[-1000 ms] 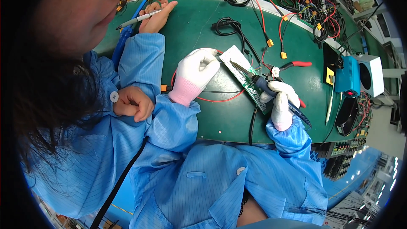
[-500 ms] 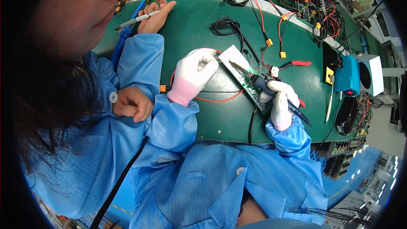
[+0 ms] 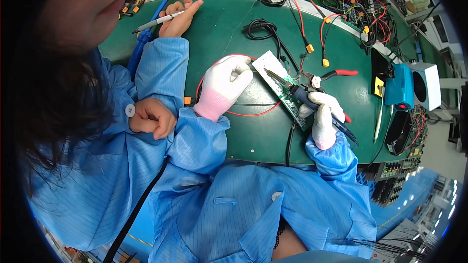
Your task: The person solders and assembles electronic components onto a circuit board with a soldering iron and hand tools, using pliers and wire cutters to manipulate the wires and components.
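In my gloved right hand is a soldering iron, its handle dark blue. The iron's tip points up and left, touching or just above the white upper part of a long circuit board, which lies slanted on the bench. My gloved left hand is pinched just left of the board, on a thin solder wire whose end reaches toward the tip. A fine strand of it trails away behind that hand. My right hand and the iron hide some of the board's lower half.
Beside me at left, a person's hand holds a pen. Red-handled pliers lie beyond the board, near black cables and red leads with yellow connectors. A teal box-shaped device stands at right on the green bench.
The board's upper end and the iron's tip have shifted very slightly. My left hand has moved a touch to the right. The neighbour's head has drawn a little to the left.
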The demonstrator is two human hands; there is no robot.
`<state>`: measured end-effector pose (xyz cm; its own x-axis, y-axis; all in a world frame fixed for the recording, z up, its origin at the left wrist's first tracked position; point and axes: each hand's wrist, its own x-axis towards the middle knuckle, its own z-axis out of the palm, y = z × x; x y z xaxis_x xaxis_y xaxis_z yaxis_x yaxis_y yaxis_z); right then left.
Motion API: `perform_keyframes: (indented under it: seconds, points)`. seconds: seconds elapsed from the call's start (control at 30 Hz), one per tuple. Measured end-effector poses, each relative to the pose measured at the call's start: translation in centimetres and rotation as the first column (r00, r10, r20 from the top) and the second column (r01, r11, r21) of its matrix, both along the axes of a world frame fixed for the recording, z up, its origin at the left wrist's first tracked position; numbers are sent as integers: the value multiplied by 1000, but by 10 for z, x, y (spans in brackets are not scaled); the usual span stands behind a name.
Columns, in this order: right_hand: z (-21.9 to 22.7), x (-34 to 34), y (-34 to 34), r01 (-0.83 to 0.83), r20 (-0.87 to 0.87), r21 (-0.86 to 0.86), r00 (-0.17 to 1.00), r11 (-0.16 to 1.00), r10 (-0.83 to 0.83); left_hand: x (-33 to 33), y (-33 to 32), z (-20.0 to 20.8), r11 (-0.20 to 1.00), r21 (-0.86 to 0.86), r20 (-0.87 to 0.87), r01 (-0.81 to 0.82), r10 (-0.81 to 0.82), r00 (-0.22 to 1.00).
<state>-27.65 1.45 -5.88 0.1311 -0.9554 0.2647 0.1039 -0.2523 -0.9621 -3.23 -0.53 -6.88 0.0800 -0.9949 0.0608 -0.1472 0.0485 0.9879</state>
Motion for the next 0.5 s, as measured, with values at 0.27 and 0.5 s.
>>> perform_keyframes:
  seconds: [0.27, 0.5]
  points:
    - [1, -1, 1, 0, -21, 15, 1000, 1000, 0, -3, 0, 0, 1000, -9, 28, 5, -5, 1000]
    - [2, 0, 1, -2, -33, 6, 999, 1000, 2, 1, -1, -16, 979, -180, 47, -91, 101, 994]
